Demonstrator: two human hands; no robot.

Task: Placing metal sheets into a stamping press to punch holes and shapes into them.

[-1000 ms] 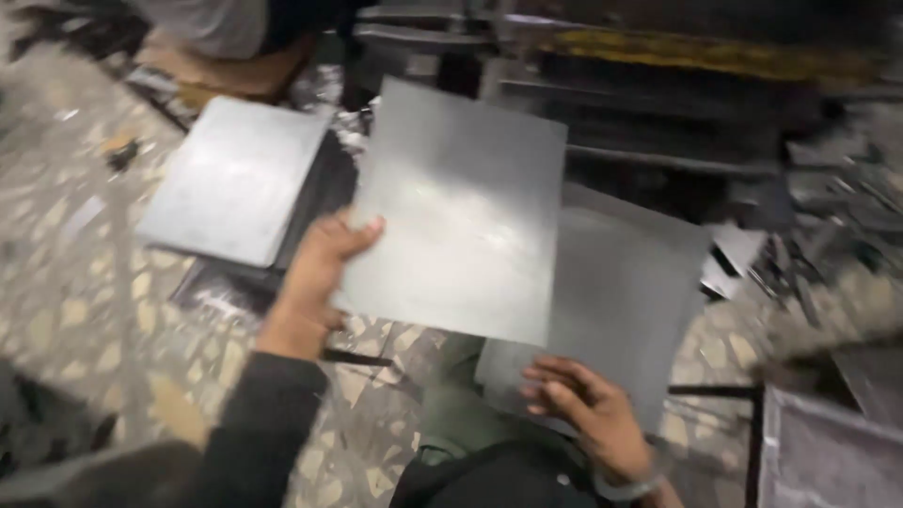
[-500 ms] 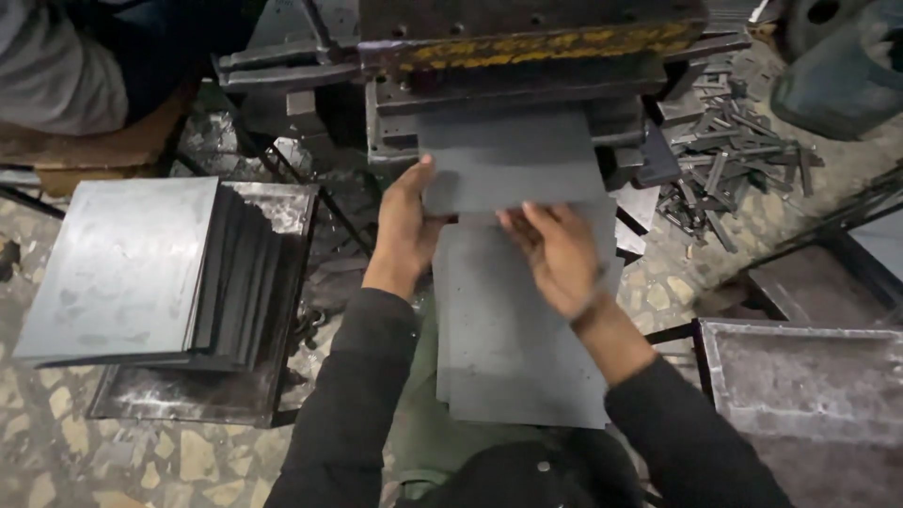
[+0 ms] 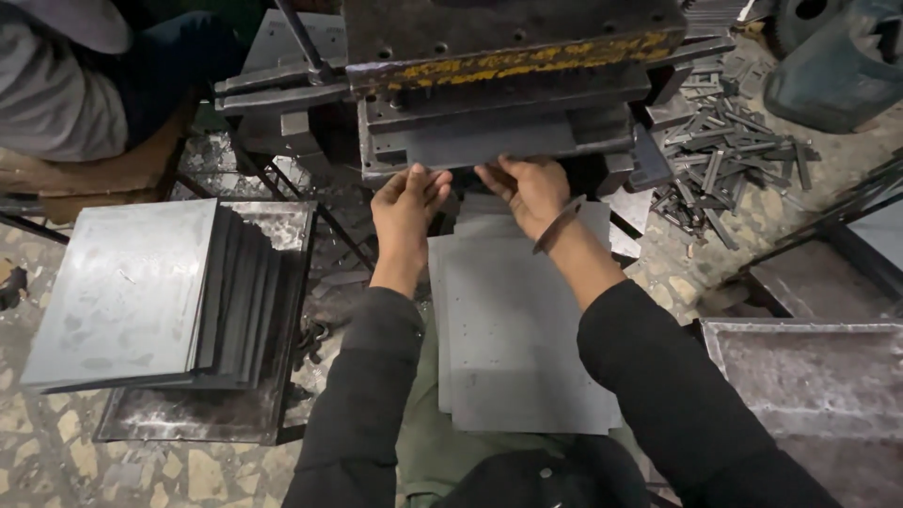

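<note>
Already your left hand (image 3: 406, 202) and right hand (image 3: 529, 188) were pinched on the near edge of a metal sheet (image 3: 489, 146) fed into the press (image 3: 508, 66). Finished-looking sheets (image 3: 522, 329) lay below; a stack (image 3: 141, 292) waited at left.

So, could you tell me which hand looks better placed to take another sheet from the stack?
Probably the left hand: the stack of grey sheets lies on its side, beside the left sleeve. The right hand would have to cross over the sheet both hands are holding at the press.
</note>
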